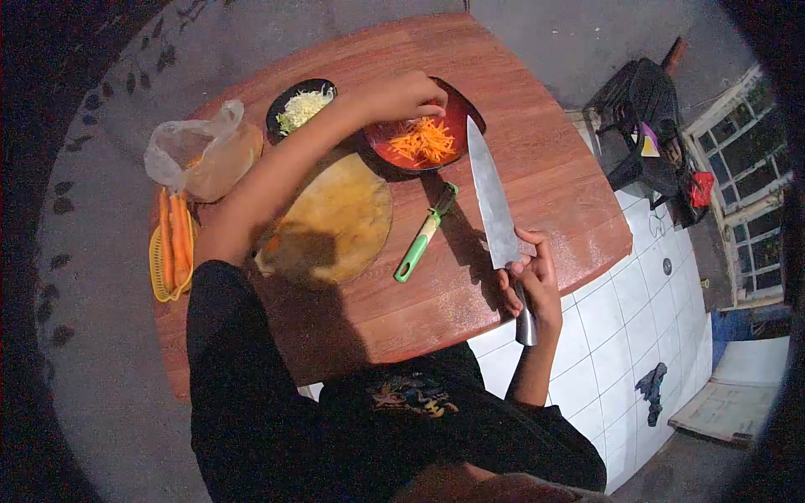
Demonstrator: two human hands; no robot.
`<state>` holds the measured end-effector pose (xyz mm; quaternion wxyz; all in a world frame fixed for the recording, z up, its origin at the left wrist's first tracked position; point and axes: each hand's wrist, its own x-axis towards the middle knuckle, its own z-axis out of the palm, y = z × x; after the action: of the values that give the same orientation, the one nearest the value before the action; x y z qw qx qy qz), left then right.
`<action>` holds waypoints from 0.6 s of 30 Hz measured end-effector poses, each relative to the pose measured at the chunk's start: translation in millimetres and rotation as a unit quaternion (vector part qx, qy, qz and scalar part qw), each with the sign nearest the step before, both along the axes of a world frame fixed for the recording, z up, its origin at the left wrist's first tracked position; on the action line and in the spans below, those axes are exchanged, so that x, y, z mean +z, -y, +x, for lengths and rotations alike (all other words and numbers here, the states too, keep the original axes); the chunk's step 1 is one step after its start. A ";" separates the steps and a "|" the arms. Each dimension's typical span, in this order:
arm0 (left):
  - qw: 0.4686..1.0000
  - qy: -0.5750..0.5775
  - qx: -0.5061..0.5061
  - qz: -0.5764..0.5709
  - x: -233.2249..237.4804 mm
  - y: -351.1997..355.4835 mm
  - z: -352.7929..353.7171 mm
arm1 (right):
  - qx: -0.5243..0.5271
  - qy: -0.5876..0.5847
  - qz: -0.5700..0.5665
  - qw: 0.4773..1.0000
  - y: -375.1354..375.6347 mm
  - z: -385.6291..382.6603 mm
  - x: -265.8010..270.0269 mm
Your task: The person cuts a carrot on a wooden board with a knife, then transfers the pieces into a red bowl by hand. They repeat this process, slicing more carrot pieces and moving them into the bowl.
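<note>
My right hand [532, 277] grips the handle of a large kitchen knife [490, 197], its broad blade pointing up and away over the table. Stretched across the wooden cutting board [352, 218], my left arm brings my left hand [407, 98] over a red dish with a dark rim [471, 107]. Its fingers curl downward just above a heap of carrot strips [425, 142]; whether anything is in them is hidden. A green-handled peeler [419, 243] lies between board and knife. Beyond my left forearm stands a dark bowl [275, 117] of pale shredded cabbage [303, 109].
At the left of the wooden table [537, 151] are a yellow basket [156, 264] holding whole carrots [173, 239] and a clear plastic bag [210, 155]. A dark chair [641, 109] with items on it stands to the right, and a dark cloth [652, 390] lies on white tiles.
</note>
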<state>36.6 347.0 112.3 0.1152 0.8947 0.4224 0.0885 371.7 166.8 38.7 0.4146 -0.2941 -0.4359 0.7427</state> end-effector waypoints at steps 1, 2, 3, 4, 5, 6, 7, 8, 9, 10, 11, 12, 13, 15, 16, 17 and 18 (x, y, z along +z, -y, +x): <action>1.000 0.000 -0.011 -0.004 -0.6 -0.2 -0.3 | -0.002 0.000 -0.006 1.000 0.0 -0.1 0.2; 1.000 0.000 -0.023 -0.009 -5.4 -3.6 -2.8 | -0.002 0.000 -0.006 1.000 0.1 -0.2 0.0; 1.000 0.000 -0.023 -0.009 -13.1 -6.5 -6.3 | -0.001 -0.003 -0.006 1.000 0.2 -0.3 0.0; 0.989 0.025 -0.096 0.110 -21.4 -7.9 -9.7 | -0.001 -0.007 -0.006 1.000 0.3 -0.5 -0.1; 0.959 0.049 -0.166 0.226 -22.3 -5.4 -9.9 | 0.000 -0.007 -0.006 1.000 0.5 -1.0 -0.1; 0.959 0.049 -0.166 0.226 -23.2 -2.8 -10.3 | -0.002 -0.007 -0.002 1.000 0.7 -1.5 0.2; 0.984 0.035 -0.108 0.140 -25.1 1.3 -10.6 | -0.003 -0.008 0.002 1.000 1.0 -1.8 0.3; 0.997 0.020 -0.049 0.053 -23.1 6.4 -9.2 | -0.003 -0.007 0.001 1.000 0.9 -2.0 0.2; 0.997 0.020 -0.049 0.052 -20.4 9.1 -6.0 | -0.002 -0.001 0.005 1.000 0.6 -1.8 -0.1; 1.000 -0.020 -0.001 -0.006 -18.0 10.6 -1.0 | -0.002 0.005 0.009 1.000 0.4 -1.4 -0.3; 0.995 -0.060 0.046 -0.064 -18.3 10.3 0.6 | -0.001 0.005 0.009 1.000 0.0 -0.9 -0.1; 0.995 -0.060 0.047 -0.064 -23.3 9.0 -2.4 | 0.003 0.006 0.007 1.000 -0.5 -0.5 0.2; 0.998 -0.055 -0.019 0.015 -30.8 7.6 -6.9 | 0.007 0.007 0.005 1.000 -0.7 -0.5 0.1; 0.991 -0.048 -0.083 0.093 -32.8 13.0 -7.4 | 0.007 0.007 0.003 1.000 -0.8 -0.6 -0.8; 0.989 -0.041 -0.071 0.120 -35.6 17.3 -6.4 | 0.006 0.006 0.001 1.000 -0.9 -0.9 -1.1; 0.987 -0.035 -0.058 0.147 -36.1 20.6 -5.1 | 0.008 0.007 0.000 1.000 -0.8 -1.1 -0.3; 0.987 -0.034 -0.055 0.146 -35.0 21.8 -4.8 | 0.005 0.008 0.001 1.000 -0.6 -1.5 1.2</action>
<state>31.9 325.2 77.3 -0.0267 0.9265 0.3583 0.1122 370.2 167.4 39.9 0.4077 -0.2979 -0.4413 0.7418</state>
